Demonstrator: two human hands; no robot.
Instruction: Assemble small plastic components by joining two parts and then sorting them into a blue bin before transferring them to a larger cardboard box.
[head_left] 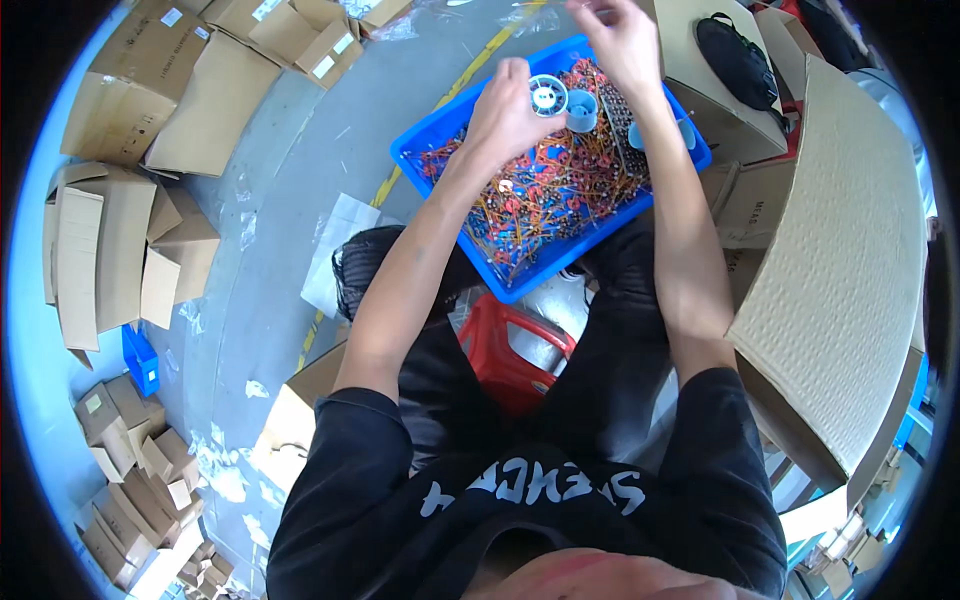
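Note:
My left hand (508,112) is closed around a white round plastic part (548,96) with a spoked centre, held above the blue tray (505,282). Beside it, a pale blue-grey cup-shaped part (581,112) rests on the tray's contents. Those contents are a tangle of small parts with orange wires and reddish discs (550,185). My right hand (622,42) is raised over the tray's far right, its fingers bent together at the picture's upper edge. Whatever they may pinch I cannot make out. Under my right forearm, another pale blue round part (686,133) shows in part.
A red stool (495,365) stands between my legs below the tray. Large cardboard boxes (835,270) crowd my right side, one carrying a black pouch (738,62). Open cartons (120,245) and a small blue bin (140,360) line the left. Plastic scraps litter the grey floor (260,200).

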